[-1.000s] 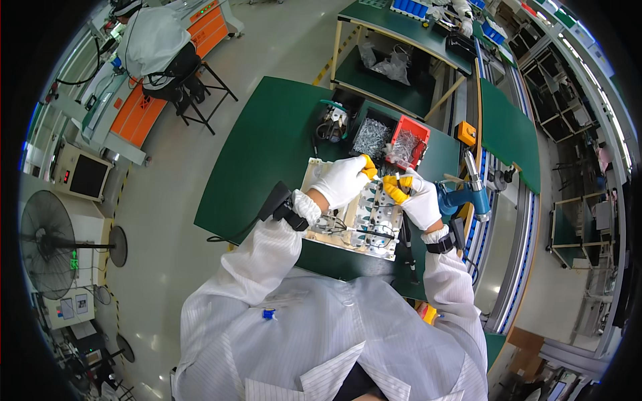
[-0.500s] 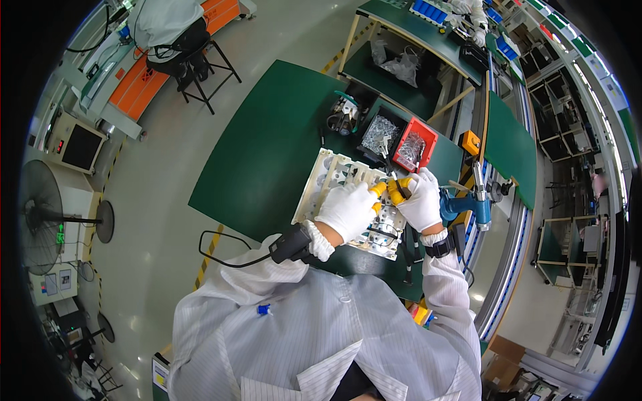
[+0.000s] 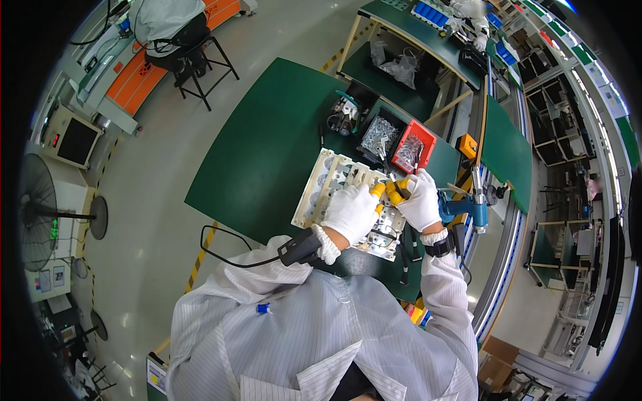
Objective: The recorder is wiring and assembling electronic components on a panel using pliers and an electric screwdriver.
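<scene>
A cream-white moulded tray-like plate [image 3: 309, 194] with round openings and small metal parts lies on the green table. Over its right half, my left hand [image 3: 351, 210], in a white glove with yellow fingertips, has its fingers bent together; what they hold, if anything, is hidden. Close beside it at the plate's right edge, my right hand [image 3: 421, 203], gloved the same way, is closed around a slim dark piece [image 3: 398, 190]. The yellow fingertips of both hands almost meet.
Beyond the plate stand a black bin [image 3: 364, 148] and a red bin [image 3: 428, 148], both with small clear parts. Scissors [image 3: 343, 121] sit in a black holder. A blue power tool [image 3: 461, 206] is to the right. Dark-handled tools [image 3: 404, 267] lie near the plate.
My left hand has shifted slightly to the right over the plate. My right hand stays nearly in place, and the plate has not visibly moved.
</scene>
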Available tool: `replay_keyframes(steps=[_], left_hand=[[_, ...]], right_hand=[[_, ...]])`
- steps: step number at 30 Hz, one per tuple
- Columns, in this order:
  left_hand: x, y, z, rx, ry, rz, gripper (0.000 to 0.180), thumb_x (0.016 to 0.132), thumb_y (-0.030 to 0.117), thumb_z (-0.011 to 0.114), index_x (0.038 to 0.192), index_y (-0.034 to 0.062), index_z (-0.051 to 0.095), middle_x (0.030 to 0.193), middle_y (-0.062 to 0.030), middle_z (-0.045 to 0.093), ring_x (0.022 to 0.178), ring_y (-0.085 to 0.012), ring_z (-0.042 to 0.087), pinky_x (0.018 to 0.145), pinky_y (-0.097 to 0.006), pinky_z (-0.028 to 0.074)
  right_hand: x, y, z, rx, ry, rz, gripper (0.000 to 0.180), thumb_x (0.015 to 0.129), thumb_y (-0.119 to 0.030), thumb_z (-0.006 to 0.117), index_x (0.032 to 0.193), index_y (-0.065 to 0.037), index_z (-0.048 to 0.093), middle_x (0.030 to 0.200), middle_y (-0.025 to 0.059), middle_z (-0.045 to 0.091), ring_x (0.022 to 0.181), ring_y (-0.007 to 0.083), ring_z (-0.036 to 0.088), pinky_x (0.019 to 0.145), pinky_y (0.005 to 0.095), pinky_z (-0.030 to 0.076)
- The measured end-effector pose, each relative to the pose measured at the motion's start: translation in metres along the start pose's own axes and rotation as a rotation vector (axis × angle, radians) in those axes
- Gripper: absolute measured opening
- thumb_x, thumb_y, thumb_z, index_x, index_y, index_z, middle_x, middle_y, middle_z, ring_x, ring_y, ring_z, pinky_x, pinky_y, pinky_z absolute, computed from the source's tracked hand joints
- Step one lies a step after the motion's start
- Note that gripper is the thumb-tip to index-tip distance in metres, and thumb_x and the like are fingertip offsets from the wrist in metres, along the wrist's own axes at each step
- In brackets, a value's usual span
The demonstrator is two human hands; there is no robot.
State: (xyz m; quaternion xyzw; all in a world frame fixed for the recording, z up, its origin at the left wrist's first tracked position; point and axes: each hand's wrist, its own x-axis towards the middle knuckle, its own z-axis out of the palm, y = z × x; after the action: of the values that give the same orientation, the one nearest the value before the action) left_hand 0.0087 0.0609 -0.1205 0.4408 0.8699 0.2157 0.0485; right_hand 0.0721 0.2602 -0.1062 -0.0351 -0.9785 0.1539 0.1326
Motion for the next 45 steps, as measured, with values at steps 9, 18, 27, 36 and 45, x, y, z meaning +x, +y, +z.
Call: replay_keyframes(steps=[9, 18, 27, 36, 45], left_hand=[[0.000, -0.002, 0.002, -0.016, 0.003, 0.004, 0.022, 0.087, 0.027, 0.071, 0.095, 0.0065, 0.073, 0.093, -0.0109, 0.066, 0.084, -0.0271, 0.070, 0.072, -0.039, 0.057], [0.004, 0.001, 0.000, 0.030, 0.074, 0.042, 0.016, 0.085, 0.023, 0.069, 0.091, 0.0083, 0.071, 0.089, -0.0107, 0.066, 0.082, -0.0275, 0.071, 0.069, -0.040, 0.058], [0.004, 0.004, 0.006, -0.050, 0.020, 0.034, 0.021, 0.086, 0.024, 0.069, 0.097, 0.0061, 0.069, 0.094, -0.0120, 0.065, 0.086, -0.0301, 0.069, 0.071, -0.041, 0.057], [0.005, 0.002, 0.005, -0.039, 0.014, 0.015, 0.020, 0.087, 0.024, 0.069, 0.096, 0.0059, 0.069, 0.092, -0.0119, 0.065, 0.082, -0.0287, 0.070, 0.070, -0.040, 0.057], [0.001, -0.001, 0.011, -0.009, 0.076, -0.001, 0.017, 0.087, 0.021, 0.067, 0.093, 0.0055, 0.070, 0.090, -0.0118, 0.064, 0.081, -0.0289, 0.067, 0.068, -0.042, 0.056]], right_hand=[[0.005, -0.001, -0.002, -0.004, -0.029, -0.002, 0.021, 0.073, -0.019, 0.084, 0.079, -0.003, 0.072, 0.076, 0.0095, 0.067, 0.079, 0.0286, 0.061, 0.078, 0.0375, 0.050], [0.118, 0.019, 0.021, 0.247, 0.310, 0.472, 0.026, 0.092, -0.016, 0.064, 0.111, -0.003, 0.073, 0.090, 0.0142, 0.076, 0.077, 0.0228, 0.071, 0.070, 0.0320, 0.053], [0.165, 0.072, 0.107, -0.415, -0.498, 0.511, 0.044, 0.092, -0.043, 0.061, 0.128, -0.020, 0.070, 0.128, 0.0092, 0.070, 0.121, 0.0339, 0.065, 0.102, 0.0536, 0.046], [0.175, 0.058, 0.089, -0.156, -0.172, 0.651, 0.038, 0.086, -0.036, 0.070, 0.115, -0.012, 0.075, 0.112, 0.0149, 0.075, 0.106, 0.0345, 0.071, 0.088, 0.0424, 0.056], [0.125, -0.045, -0.009, 0.892, 0.196, 0.220, 0.013, 0.089, 0.003, 0.065, 0.102, 0.004, 0.070, 0.097, 0.0100, 0.075, 0.085, 0.0139, 0.069, 0.080, 0.0257, 0.054]])
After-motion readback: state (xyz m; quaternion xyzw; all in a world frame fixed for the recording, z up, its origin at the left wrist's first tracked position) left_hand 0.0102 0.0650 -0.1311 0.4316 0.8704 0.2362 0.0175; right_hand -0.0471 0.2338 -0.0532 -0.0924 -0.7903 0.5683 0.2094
